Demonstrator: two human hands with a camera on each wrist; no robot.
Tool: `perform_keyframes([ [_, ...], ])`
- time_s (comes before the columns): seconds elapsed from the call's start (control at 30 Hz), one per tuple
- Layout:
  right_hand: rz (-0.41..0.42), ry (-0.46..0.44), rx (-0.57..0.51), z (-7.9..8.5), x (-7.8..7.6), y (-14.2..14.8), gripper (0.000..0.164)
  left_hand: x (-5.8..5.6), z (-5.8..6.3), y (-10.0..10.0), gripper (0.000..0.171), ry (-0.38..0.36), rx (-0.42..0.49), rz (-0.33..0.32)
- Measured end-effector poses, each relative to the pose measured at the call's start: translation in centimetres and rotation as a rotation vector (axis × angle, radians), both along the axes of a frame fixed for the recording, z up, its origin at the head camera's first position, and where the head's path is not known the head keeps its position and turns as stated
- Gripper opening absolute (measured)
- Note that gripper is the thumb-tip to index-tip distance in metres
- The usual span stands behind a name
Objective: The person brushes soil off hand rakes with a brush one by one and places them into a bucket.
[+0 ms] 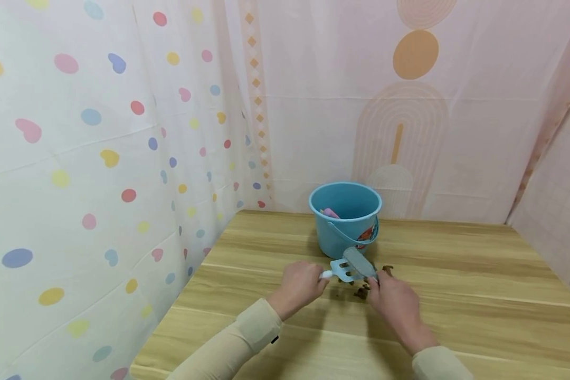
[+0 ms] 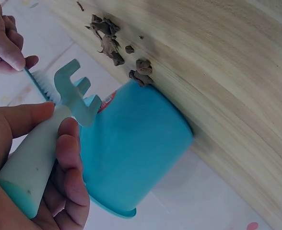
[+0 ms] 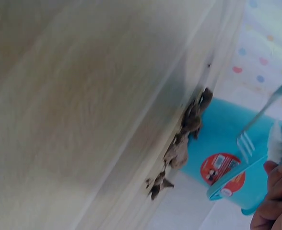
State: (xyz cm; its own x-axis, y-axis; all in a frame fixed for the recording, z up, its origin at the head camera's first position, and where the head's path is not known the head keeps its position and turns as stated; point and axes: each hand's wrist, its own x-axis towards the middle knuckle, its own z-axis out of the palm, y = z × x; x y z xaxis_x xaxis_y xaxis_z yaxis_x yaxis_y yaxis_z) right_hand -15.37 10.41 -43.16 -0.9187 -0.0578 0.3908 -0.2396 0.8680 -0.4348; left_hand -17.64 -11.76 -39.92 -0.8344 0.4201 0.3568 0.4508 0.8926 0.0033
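Note:
In the head view my left hand (image 1: 300,285) grips the pale handle of a small light-blue toy hand fork (image 1: 337,265), its broad tines pointing right. My right hand (image 1: 396,303) holds a brush (image 1: 359,263) with its grey bristle side over the tines. The left wrist view shows the fork's pale, teal-ended handle (image 2: 35,158) wrapped by fingers and thumb, with the brush bristles (image 2: 47,86) behind the tines. Brown, clay-like lumps (image 1: 361,292) lie on the table below both tools. In the right wrist view the brush (image 3: 276,143) is partly cut off at the edge.
Just beyond the tools stands a blue bucket (image 1: 332,237) with its handle hanging down and a red label (image 3: 220,167) on its side. A pink item (image 1: 330,212) shows inside it. The wooden table (image 1: 456,264) is bordered by patterned curtains (image 1: 313,132).

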Motion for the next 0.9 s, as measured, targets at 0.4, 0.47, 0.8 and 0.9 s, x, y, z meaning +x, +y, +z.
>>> perform_keyframes([
  [0.4, 0.008, -0.059, 0.016, -0.8, 0.4, 0.0, 0.019, 0.0, 0.1, -0.4, 0.044, 0.001, 0.017, 0.018],
  [0.47, 0.001, -0.069, 0.019, -0.8, 0.2, 0.3, 0.02, 0.0, 0.1, -0.4, 0.043, 0.004, 0.022, 0.011],
  [0.8, -0.025, -0.019, 0.036, -0.6, -0.1, 0.8, 0.021, 0.0, 0.5, -0.9, 0.042, -0.07, 0.089, 0.0],
  [0.9, -0.039, -0.036, 0.019, -0.5, -0.1, 1.1, 0.02, 0.0, 0.5, -1.0, 0.042, -0.088, 0.099, -0.008],
])
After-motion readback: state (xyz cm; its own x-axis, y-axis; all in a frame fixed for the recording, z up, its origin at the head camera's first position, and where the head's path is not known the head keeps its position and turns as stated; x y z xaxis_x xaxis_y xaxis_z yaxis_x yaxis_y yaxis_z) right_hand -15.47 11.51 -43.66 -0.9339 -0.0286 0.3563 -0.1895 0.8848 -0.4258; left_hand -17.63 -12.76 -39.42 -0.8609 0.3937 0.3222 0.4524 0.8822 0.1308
